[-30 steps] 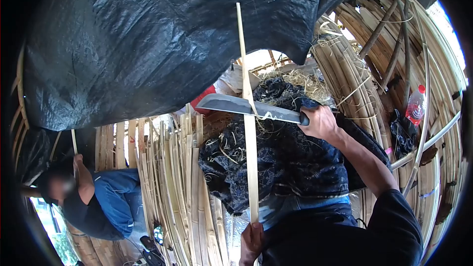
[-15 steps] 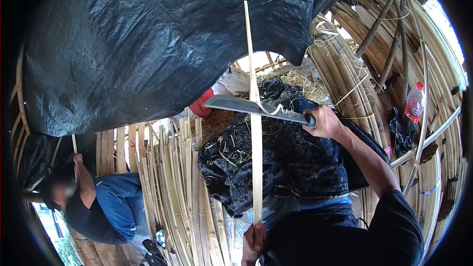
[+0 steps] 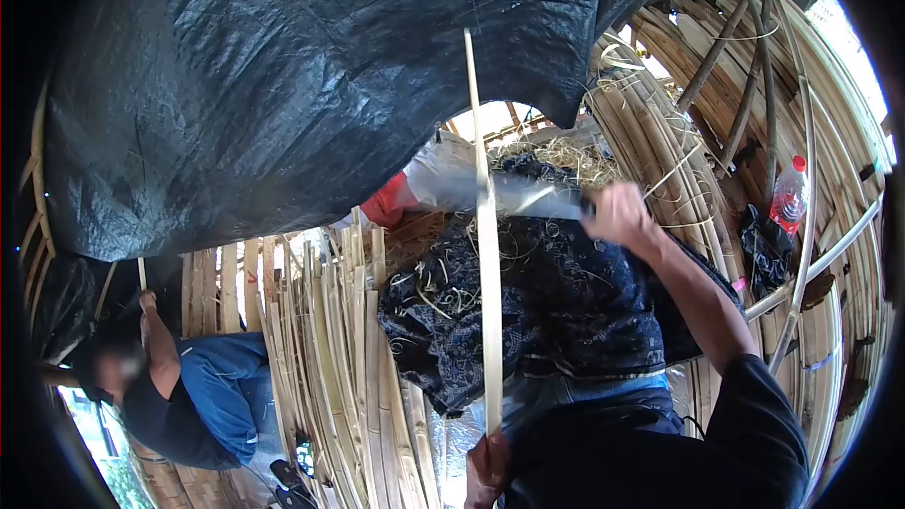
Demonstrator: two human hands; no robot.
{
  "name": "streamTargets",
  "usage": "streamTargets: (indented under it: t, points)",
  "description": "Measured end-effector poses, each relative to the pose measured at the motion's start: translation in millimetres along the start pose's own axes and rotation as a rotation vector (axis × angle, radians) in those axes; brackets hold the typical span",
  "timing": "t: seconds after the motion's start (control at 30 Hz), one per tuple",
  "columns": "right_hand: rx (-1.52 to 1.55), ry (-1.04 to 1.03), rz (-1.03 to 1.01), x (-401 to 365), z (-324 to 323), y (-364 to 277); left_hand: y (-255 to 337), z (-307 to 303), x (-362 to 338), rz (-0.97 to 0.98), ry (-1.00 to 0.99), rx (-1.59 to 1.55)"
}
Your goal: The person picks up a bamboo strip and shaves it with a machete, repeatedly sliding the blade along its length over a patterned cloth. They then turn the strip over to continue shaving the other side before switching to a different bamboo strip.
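Observation:
My left hand (image 3: pixel 486 467), low in the view, is closed around the bottom end of a long pale bamboo strip (image 3: pixel 491 311). The strip stands nearly upright in the picture and narrows toward its far tip. My right hand (image 3: pixel 619 214) grips the handle of a machete (image 3: pixel 542 203), whose blade is smeared by motion. The blade lies across the strip's upper half, pointing left; whether it touches cannot be made out. Beneath them a dark patterned cloth (image 3: pixel 589 297) covers my lap, with thin shavings on it.
Bundled bamboo strips (image 3: pixel 660 141) lie at the upper right, near a red-capped bottle (image 3: pixel 789 196). More split bamboo (image 3: pixel 363 368) stands left of my lap. A black tarp (image 3: pixel 311 85) hangs overhead. Another person (image 3: pixel 174 396) sits at the far left, one arm raised.
The machete has turned slightly and blurred, and the curl of shaving on its blade has changed shape. The strip's far tip sits lower in view. My left hand is nearly where it was.

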State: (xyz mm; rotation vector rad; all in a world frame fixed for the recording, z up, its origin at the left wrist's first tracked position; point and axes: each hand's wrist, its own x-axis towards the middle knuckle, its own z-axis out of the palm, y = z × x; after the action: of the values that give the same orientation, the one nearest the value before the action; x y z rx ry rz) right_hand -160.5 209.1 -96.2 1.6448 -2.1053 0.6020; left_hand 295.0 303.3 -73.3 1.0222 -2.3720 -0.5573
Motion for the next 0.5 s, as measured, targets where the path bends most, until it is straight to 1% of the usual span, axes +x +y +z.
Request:
streamTargets:
  t: [0.03,0.07,0.1,0.13,0.2,0.23,0.27,0.33,0.37,0.4,0.47,0.5]
  points:
    - [0.05,-0.12,0.265,16.6,-0.3,14.0,-7.2,3.1,-20.2,-0.34,-0.093,-0.27]
    - [0.105,-0.234,0.529,32.8,-5.8,20.7,1.1,-1.7,-11.2,-0.678,-0.184,-0.536]
    - [0.213,-0.145,0.548,36.3,-19.7,22.4,21.2,-11.4,-9.1,-0.795,-0.204,-0.499]
    - [0.213,-0.137,0.546,39.0,-27.4,19.4,18.3,-11.9,0.8,-0.788,-0.2,-0.5]
    - [0.369,-0.06,0.527,33.8,-37.7,12.6,19.1,-15.9,7.5,-0.753,-0.22,-0.526]
    - [0.475,-0.06,0.527,29.6,-39.4,7.8,17.7,-19.4,9.3,-0.734,-0.23,-0.538]
    - [0.498,-0.149,0.578,30.2,-46.3,0.1,13.1,-21.1,14.6,-0.702,-0.239,-0.548]
    - [0.517,-0.135,0.522,23.3,-42.4,-8.3,7.5,-27.8,19.7,-0.646,-0.264,-0.55]
    - [0.526,-0.136,0.526,19.9,-40.9,-13.7,4.4,-28.7,20.2,-0.546,-0.277,-0.489]
    - [0.538,-0.13,0.528,18.6,-39.2,-18.3,1.2,-27.2,19.5,-0.545,-0.275,-0.48]
    - [0.552,-0.111,0.529,18.9,-36.2,-24.7,-7.5,-17.8,17.3,0.03,-0.176,-0.089]
    - [0.557,-0.146,0.553,18.7,-34.6,-26.9,-17.1,-11.9,7.0,0.08,-0.156,-0.01]
